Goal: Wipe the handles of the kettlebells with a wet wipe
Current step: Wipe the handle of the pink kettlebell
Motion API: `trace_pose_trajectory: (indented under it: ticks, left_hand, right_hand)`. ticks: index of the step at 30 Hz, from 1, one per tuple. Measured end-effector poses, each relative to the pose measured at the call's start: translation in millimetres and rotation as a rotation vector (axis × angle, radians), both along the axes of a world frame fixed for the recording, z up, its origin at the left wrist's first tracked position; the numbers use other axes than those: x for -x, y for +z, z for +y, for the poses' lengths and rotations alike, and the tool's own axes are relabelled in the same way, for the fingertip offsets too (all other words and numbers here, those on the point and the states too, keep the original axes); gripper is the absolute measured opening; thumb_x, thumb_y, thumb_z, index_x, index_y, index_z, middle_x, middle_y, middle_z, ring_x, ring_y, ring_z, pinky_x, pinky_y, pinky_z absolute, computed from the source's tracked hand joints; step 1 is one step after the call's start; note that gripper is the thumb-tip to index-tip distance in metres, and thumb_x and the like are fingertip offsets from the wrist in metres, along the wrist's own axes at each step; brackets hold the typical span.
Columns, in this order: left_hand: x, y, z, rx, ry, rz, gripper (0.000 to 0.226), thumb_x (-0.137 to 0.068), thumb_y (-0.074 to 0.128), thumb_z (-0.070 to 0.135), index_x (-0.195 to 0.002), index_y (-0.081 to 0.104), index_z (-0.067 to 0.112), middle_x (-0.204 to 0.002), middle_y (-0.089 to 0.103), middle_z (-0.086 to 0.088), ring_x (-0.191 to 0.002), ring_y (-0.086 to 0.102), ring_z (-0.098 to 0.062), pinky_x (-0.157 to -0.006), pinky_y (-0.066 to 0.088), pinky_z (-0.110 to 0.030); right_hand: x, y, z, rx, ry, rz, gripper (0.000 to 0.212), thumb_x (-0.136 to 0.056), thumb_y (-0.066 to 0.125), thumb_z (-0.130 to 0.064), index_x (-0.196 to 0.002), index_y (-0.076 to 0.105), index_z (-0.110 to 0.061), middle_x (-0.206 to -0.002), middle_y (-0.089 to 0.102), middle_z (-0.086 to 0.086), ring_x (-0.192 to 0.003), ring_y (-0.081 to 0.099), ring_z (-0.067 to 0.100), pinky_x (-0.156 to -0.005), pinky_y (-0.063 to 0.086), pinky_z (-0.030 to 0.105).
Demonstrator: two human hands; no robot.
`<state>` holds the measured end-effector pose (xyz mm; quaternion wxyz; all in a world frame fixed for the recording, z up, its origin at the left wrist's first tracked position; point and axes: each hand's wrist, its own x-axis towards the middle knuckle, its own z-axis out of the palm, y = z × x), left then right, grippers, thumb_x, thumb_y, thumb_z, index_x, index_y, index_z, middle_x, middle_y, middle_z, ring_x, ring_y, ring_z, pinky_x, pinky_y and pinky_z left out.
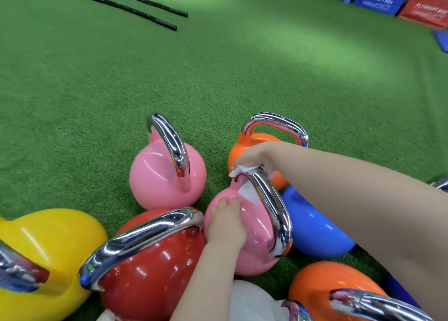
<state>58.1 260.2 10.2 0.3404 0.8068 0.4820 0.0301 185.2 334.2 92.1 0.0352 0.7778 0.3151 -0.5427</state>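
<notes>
Several coloured kettlebells with chrome handles stand close together on green turf. My right hand (pixel 253 157) grips a white wet wipe (pixel 242 170) around the far end of the chrome handle (pixel 271 204) of the near pink kettlebell (pixel 252 226). My left hand (pixel 226 220) rests flat on that kettlebell's pink body, fingers straight. A second pink kettlebell (pixel 157 177) stands just left of it, an orange kettlebell (pixel 252 143) behind my right hand, and a red kettlebell (pixel 155 260) at the near left.
A yellow kettlebell (pixel 48 243) sits at the left edge, a blue one (pixel 312 226) under my right forearm, another orange one (pixel 324 282) and a white one (pixel 252 301) nearest me. Two black ropes (pixel 135 10) lie far left. Blue and red plyo boxes (pixel 380 1) line the back right.
</notes>
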Motion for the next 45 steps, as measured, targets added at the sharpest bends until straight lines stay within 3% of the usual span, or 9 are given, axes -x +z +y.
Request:
trace_pose_trajectory:
  ticks: [4,8,13,21,28,34,40,43,45]
  left_hand:
    - [-1,3,3,-0.009,0.015,0.014,0.054,-0.081,0.060,0.013,-0.131,0.041,0.023,-0.131,0.042,-0.005,-0.120,0.040,-0.029,-0.098,0.036,-0.034]
    - [-2,5,5,0.012,0.021,0.010,0.056,-0.079,0.061,0.010,-0.131,0.042,0.024,-0.131,0.044,-0.005,-0.119,0.041,-0.029,-0.096,0.038,-0.035]
    - [-2,8,6,0.015,0.017,0.011,0.059,-0.079,0.062,0.011,-0.133,0.042,0.025,-0.133,0.044,-0.005,-0.121,0.041,-0.029,-0.097,0.040,-0.035]
    - [3,10,4,-0.004,0.012,-0.020,0.062,-0.073,0.072,0.021,-0.130,0.046,0.024,-0.132,0.048,-0.003,-0.123,0.043,-0.025,-0.095,0.037,-0.032]
    - [5,4,3,0.012,0.044,-0.061,0.063,-0.073,0.075,0.020,-0.129,0.047,0.026,-0.135,0.046,0.002,-0.123,0.043,-0.023,-0.096,0.042,-0.034]
    - [3,0,4,-0.005,0.049,-0.069,0.066,-0.073,0.075,0.020,-0.132,0.046,0.027,-0.135,0.048,0.001,-0.123,0.044,-0.024,-0.095,0.041,-0.035]
    - [5,-1,-1,-0.032,0.032,-0.037,0.066,-0.076,0.071,0.023,-0.136,0.043,0.026,-0.141,0.042,0.001,-0.127,0.040,-0.026,-0.099,0.041,-0.039]
    - [8,-6,-5,-0.062,0.032,-0.083,0.060,-0.077,0.070,0.019,-0.133,0.047,0.022,-0.142,0.042,-0.002,-0.129,0.039,-0.026,-0.104,0.037,-0.038]
    - [10,-3,-10,-0.068,0.066,-0.158,0.048,-0.079,0.066,0.011,-0.125,0.055,0.019,-0.133,0.051,-0.004,-0.123,0.045,-0.025,-0.102,0.037,-0.032]
  right_hand:
    - [-1,-1,6,0.048,-0.047,0.031,0.036,-0.097,0.043,-0.027,-0.067,0.052,-0.009,-0.047,0.055,0.003,-0.042,0.052,0.013,-0.046,0.044,0.017]
    - [2,0,5,-0.035,0.017,-0.070,0.026,-0.094,0.049,-0.023,-0.073,0.053,-0.009,-0.054,0.056,0.003,-0.050,0.047,0.011,-0.052,0.041,0.022]
    - [7,11,-17,-0.271,0.173,-0.167,0.020,-0.090,0.053,-0.014,-0.071,0.050,-0.009,-0.065,0.042,0.005,-0.041,0.035,0.014,-0.040,0.028,0.016]
    - [11,6,-84,-0.614,-0.264,0.024,0.025,-0.092,0.051,-0.035,-0.079,0.051,-0.014,-0.063,0.046,-0.001,-0.049,0.041,0.011,-0.041,0.032,0.018]
    - [18,-13,-134,-0.816,-0.264,-0.003,0.036,-0.095,0.048,-0.027,-0.062,0.040,-0.017,-0.055,0.043,-0.004,-0.044,0.038,0.005,-0.045,0.032,0.017]
    - [14,-15,-107,-0.738,-0.222,-0.122,0.033,-0.091,0.051,-0.039,-0.093,0.049,-0.006,-0.085,0.059,0.013,-0.071,0.055,0.025,-0.070,0.050,0.038]
    - [15,-5,-86,-0.712,-0.155,-0.231,0.047,-0.095,0.047,-0.034,-0.124,0.042,0.003,-0.097,0.049,0.008,-0.083,0.047,0.022,-0.070,0.035,0.029]
    - [15,-10,-93,-0.739,-0.171,-0.207,0.052,-0.094,0.048,-0.036,-0.126,0.039,0.003,-0.111,0.055,0.013,-0.089,0.050,0.026,-0.071,0.036,0.029]
    - [15,-12,-105,-0.754,-0.188,-0.177,0.050,-0.093,0.049,-0.038,-0.121,0.043,0.002,-0.103,0.054,0.011,-0.088,0.051,0.025,-0.070,0.036,0.028]
